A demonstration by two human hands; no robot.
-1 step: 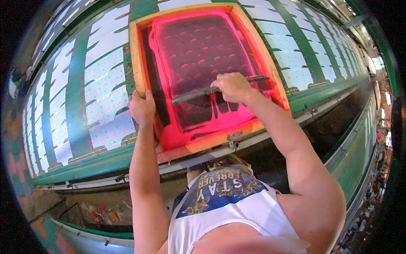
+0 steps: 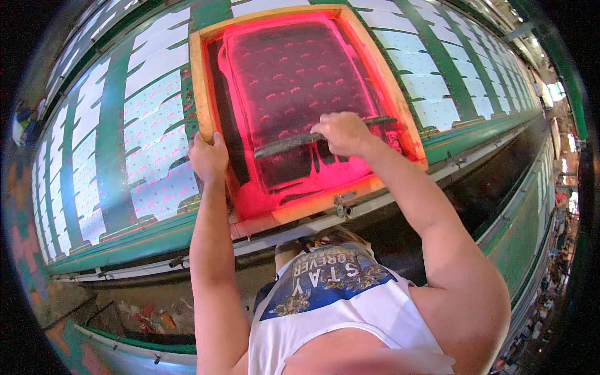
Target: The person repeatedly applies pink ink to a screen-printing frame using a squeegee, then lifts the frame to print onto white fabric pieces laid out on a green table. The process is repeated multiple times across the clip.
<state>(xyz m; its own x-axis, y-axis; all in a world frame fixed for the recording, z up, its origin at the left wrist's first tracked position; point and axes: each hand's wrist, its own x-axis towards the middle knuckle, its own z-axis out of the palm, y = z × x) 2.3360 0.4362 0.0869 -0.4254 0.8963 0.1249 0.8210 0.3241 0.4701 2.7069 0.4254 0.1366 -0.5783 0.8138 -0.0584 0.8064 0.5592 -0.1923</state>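
A wooden-framed printing screen [image 2: 204,94] lies tilted on the long green table, its mesh [image 2: 294,69] covered with bright pink ink [image 2: 256,200]. My left hand [image 2: 209,157] is closed round the frame's left side bar. In my right hand [image 2: 342,132] is a long dark squeegee [image 2: 284,145], gripped near its middle from above. The squeegee lies across the lower part of the mesh, with thick pink ink between it and the frame's near bar. Streaks of ink run down from the blade. Small marks of a repeated pattern show through the mesh beyond it.
Rows of pale fabric pieces [image 2: 156,125] line the green table [image 2: 115,125] on both sides, some with small pink prints. A metal rail [image 2: 156,270] runs along the near edge, with a small metal clamp [image 2: 343,205] by the frame. A person [image 2: 26,122] stands far left.
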